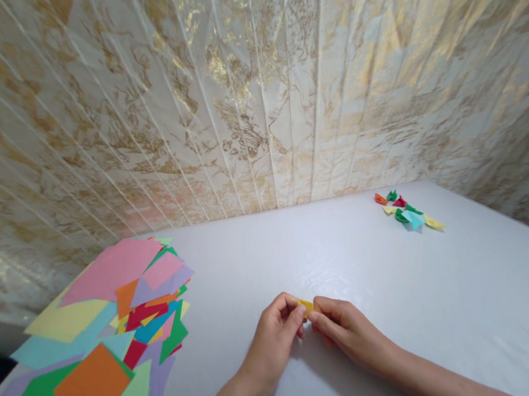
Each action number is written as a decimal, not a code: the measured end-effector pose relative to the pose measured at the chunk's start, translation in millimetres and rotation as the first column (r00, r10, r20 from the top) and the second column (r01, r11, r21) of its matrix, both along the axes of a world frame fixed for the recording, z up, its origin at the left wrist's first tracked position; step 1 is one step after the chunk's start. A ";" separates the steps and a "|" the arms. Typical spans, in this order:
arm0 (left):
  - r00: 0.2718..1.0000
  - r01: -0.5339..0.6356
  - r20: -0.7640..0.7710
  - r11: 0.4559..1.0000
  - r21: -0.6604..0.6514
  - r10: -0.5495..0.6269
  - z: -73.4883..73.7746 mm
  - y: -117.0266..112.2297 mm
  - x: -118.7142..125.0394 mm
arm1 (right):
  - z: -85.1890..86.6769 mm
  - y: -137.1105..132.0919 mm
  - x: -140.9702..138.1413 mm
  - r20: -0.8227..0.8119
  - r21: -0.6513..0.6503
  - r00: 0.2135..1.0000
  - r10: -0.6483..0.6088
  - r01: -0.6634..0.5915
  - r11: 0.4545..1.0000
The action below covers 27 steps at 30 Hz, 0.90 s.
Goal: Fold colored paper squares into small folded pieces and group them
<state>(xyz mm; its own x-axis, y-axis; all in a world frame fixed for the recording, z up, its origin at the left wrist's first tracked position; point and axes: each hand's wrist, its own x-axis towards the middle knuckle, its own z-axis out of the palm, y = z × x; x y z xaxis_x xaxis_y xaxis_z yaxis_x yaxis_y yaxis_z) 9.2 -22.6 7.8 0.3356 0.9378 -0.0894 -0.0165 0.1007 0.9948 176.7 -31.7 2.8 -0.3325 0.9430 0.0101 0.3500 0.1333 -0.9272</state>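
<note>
A small folded piece of yellow paper [305, 305] is pinched between both hands, just above the white table near its middle. My left hand [282, 325] grips its left side between thumb and forefinger. On the right side, my right hand [345, 324] holds it the same way, with the other fingers curled beneath. Most of the paper is covered by the fingertips, so its full shape cannot be made out.
Coloured paper sheets and scraps lie overlapping on the left, with an orange sheet [93, 393] on top and a large pink sheet [117, 268] farther back. Several small folded paper pieces [413, 219] sit at the back right. A gold-patterned curtain [237, 94] borders the white table [244, 255].
</note>
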 end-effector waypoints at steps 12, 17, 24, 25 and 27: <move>0.995 0.023 0.100 0.986 -0.164 -0.006 -5.4 5.7 -2.4 | -4.2 0.4 7.9 0.082 0.342 0.996 0.025 -0.051 0.938; 0.997 -0.007 0.074 0.986 -0.169 0.020 -3.6 4.8 -2.1 | 0.3 -2.1 6.5 0.093 0.263 0.995 0.030 -0.054 0.963; 0.996 -0.018 0.087 0.989 -0.147 0.032 -4.6 4.1 -1.4 | -1.5 -1.1 7.2 0.082 0.213 0.996 -0.020 0.002 0.977; 0.994 -0.034 0.098 0.988 -0.151 0.049 -5.4 3.8 -1.1 | -1.6 -0.7 6.9 0.071 0.210 0.997 -0.018 0.003 0.978; 0.989 -0.074 0.120 0.986 -0.151 0.092 -6.8 2.7 -0.2 | -1.0 -0.1 5.9 0.048 0.198 0.999 -0.012 0.002 0.980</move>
<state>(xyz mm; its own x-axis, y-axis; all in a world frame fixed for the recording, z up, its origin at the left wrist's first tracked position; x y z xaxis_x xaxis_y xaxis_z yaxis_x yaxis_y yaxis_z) 9.0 -19.9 1.0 0.2742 0.9429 -0.1890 -0.1550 0.2373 0.9590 182.6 -31.8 1.7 -0.3304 0.9264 0.1808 0.3954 0.3098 -0.8647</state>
